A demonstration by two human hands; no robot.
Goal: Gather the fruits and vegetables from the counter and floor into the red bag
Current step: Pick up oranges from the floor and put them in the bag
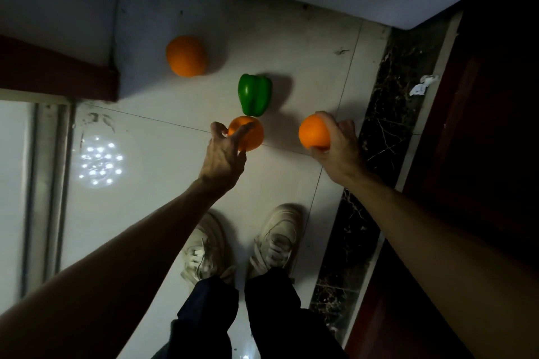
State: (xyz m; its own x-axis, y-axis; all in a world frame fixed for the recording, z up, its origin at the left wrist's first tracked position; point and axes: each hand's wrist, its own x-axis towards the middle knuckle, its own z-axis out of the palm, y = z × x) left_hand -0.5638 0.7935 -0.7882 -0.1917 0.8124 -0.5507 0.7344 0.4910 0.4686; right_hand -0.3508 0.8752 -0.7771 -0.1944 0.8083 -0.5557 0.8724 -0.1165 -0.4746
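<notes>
I look straight down at a pale tiled floor. My right hand holds one orange just above the tiles. My left hand has its fingers spread over a second orange that lies on the floor; whether they have closed on it I cannot tell. A green bell pepper lies just beyond that orange, touching it. A third orange rests farther off, beside a grey wall corner. The red bag is not in view.
My two feet in pale sneakers stand below the hands. A dark speckled threshold strip and a dark red door run along the right. A window frame lies at the left, and a scrap of paper on the threshold.
</notes>
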